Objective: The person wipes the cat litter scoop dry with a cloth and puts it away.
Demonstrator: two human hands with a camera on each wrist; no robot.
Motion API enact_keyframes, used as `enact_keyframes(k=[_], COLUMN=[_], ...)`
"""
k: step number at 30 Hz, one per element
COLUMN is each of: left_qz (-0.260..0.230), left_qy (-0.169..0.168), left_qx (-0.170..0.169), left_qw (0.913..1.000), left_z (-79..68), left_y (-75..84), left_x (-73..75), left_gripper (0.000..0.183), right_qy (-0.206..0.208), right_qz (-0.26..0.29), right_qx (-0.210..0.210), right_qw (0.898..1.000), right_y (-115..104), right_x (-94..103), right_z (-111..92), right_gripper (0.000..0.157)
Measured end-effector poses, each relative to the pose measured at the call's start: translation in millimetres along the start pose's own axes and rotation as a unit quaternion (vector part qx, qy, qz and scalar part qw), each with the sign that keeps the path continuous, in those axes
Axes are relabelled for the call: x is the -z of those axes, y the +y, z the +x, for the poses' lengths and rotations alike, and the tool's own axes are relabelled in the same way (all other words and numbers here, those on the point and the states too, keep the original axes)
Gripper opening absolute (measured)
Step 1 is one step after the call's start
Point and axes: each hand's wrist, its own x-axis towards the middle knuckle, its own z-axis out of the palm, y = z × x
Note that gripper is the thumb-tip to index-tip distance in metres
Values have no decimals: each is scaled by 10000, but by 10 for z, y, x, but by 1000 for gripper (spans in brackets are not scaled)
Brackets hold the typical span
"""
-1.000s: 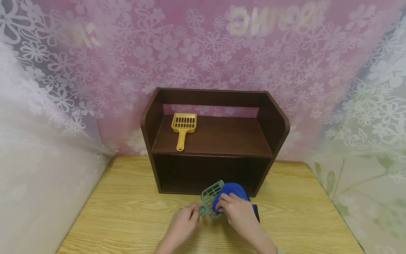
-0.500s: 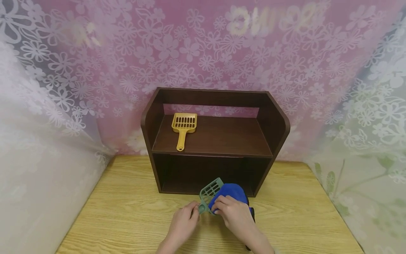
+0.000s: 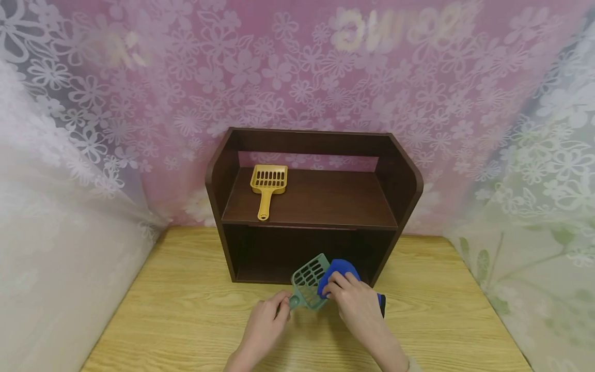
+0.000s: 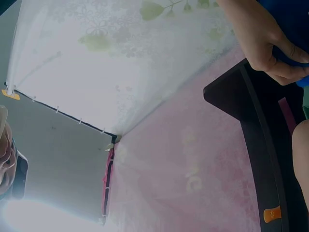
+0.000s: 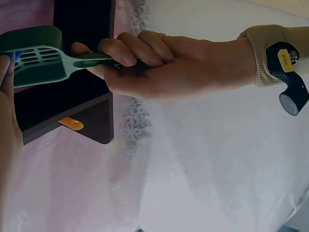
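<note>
Cloth [image 3: 341, 268] further rt, in R grip [image 3: 358, 305]

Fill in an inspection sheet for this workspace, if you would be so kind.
Surface: wood-grain table, with a dark brown shelf unit standing on it.
Job's things: green scoop with a slotted head; blue cloth with black parts, overlapping the scoop's head in the head view.
Clutter: no loose items seen; a yellow scoop lies on the unit's upper shelf.
Grips: left grip holds the green scoop's handle; right grip holds the blue cloth.
Cables: nothing seen.
Surroundings: pink floral backdrop behind the unit; pale floral sheeting on both sides.
</note>
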Motion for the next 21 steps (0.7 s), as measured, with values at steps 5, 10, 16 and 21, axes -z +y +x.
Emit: enact_keyframes(k=[5,10,16,21], left_qz=[6,59,325,119], left_qy=[40,98,226,55], left_qx=[95,109,167,386], left_qw=[9999,9999,9991,9992], left_z=[-14,-13,6,-8], left_y=[-6,-26,5,6], left_x=[34,20,-91,-111], left_gripper=[26,23,21,26], right_qy=[216,296,204,151], right_qz=[-23,182,369,318], right_qx=[-360,-102,168,-189], right_qw=[9991,9993,9990,9992], right_y=[66,-4,-220,-143], right_x=[24,-21,-97,-78], right_z=[-4,-50,-91,-123], right_gripper=[8,15,10,13])
